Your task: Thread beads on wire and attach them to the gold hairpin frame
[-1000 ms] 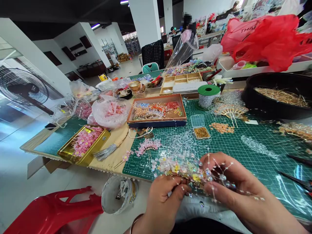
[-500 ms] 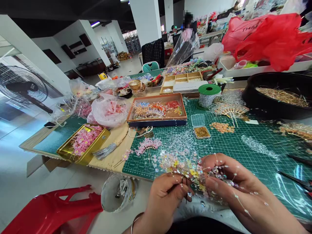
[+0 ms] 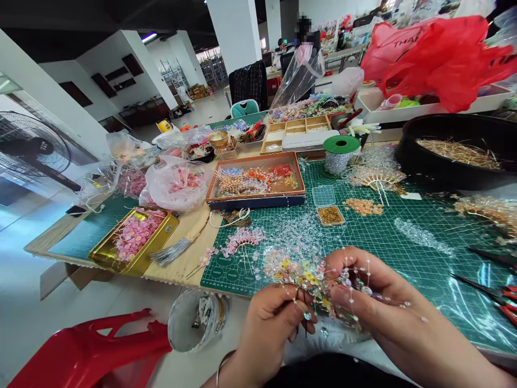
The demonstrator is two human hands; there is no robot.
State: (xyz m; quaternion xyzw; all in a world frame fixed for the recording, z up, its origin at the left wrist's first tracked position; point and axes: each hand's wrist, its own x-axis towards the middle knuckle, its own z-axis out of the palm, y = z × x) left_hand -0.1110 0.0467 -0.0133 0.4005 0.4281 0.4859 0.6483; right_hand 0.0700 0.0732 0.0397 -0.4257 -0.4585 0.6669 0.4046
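A beaded hair comb (image 3: 301, 275) with clear beads, yellow and pink flowers and loose bead strands is held over the mat's front edge. My left hand (image 3: 278, 312) is closed in a pinch on its dark prongs from below. The thumb and fingers of my right hand (image 3: 371, 302) are closed on the beaded part at its right side. Bead strands lie over the right fingers and hide part of the grip. Just beyond the hands are a scatter of clear beads (image 3: 297, 231) and a pink flower comb (image 3: 244, 241) on the green cutting mat (image 3: 407, 253).
Pliers (image 3: 484, 288) lie at the right. Behind stand an orange-rimmed box (image 3: 256, 203) of beaded stems, a small box of gold beads (image 3: 331, 215), a green wire spool (image 3: 341, 145) and a black basin (image 3: 412, 156). A gold tin (image 3: 161, 242) sits left, a bucket (image 3: 181, 328) below.
The view has shifted slightly, so most things sit a little further left. Both hands keep their hold on the comb, with little other visible change.
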